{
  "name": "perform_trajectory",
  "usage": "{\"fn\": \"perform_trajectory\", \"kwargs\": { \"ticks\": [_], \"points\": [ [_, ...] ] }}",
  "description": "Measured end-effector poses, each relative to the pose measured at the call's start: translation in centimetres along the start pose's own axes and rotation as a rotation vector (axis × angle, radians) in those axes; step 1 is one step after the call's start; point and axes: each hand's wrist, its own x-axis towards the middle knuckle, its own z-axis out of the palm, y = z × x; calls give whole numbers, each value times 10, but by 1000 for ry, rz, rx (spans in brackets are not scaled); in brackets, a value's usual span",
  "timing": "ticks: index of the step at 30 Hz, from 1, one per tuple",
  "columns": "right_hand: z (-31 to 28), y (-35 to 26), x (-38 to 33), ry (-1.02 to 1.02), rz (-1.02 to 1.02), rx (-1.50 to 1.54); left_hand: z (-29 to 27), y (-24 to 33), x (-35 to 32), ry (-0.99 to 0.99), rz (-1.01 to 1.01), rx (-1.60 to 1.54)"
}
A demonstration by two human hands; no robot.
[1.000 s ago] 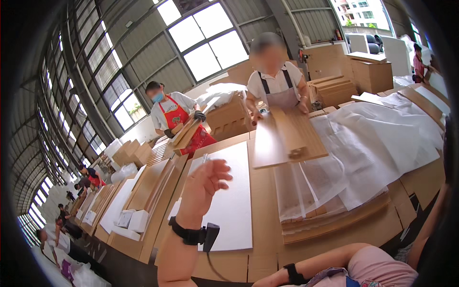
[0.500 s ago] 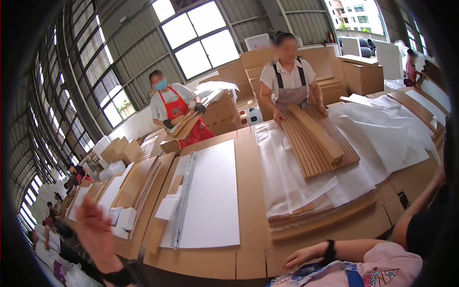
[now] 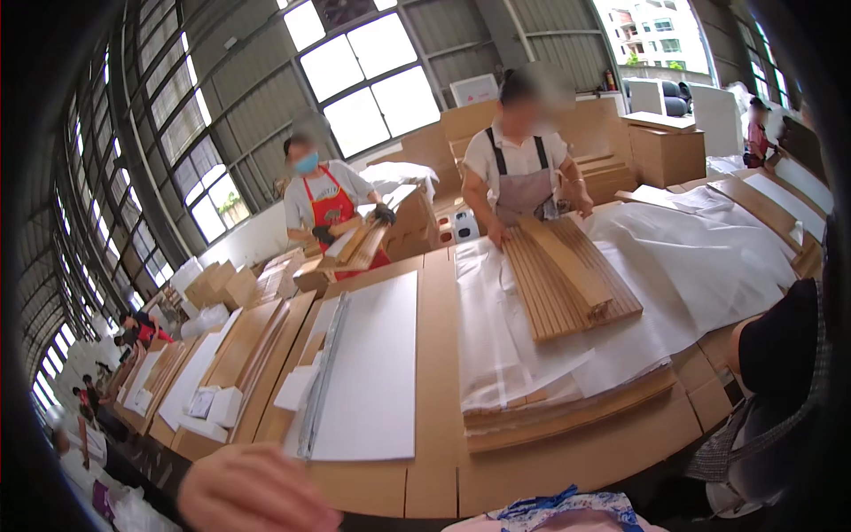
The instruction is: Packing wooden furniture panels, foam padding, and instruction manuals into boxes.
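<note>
My left hand (image 3: 253, 490) shows only as a blurred shape at the lower edge, near the front rim of the cardboard-covered table (image 3: 439, 355); its fingers cannot be made out. Just beyond it lies a flat white panel (image 3: 372, 372) with a grey metal strip (image 3: 321, 381) along its left side. My right hand is out of view; only a bit of pink and blue patterned cloth (image 3: 558, 512) shows at the bottom. Across the table a person in a grey apron (image 3: 523, 182) rests both hands on a stack of wooden slats (image 3: 567, 275) lying on white wrapping sheet (image 3: 709, 257).
A person in a red apron (image 3: 328, 208) holds wooden pieces at the back left. Another person's dark-sleeved arm (image 3: 780, 350) enters at the right edge. Cardboard boxes (image 3: 665, 151) stand behind. Tables with white foam blocks (image 3: 222, 408) and panels run off to the left.
My left hand, raised over the white panel a second ago, has dropped to the lower left edge. My right forearm has left the view. The aproned person has laid the slats down.
</note>
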Motion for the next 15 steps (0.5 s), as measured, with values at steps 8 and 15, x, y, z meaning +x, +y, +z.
{"fn": "perform_trajectory", "kwargs": {
  "ticks": [8, 15],
  "points": [
    [-41, 124, -175, -148, 17, -233, 37, -108, 41, 10, -722, -14],
    [-162, 46, -300, -375, 72, -345, 53, -138, 53, 418, -630, -412]
  ]
}}
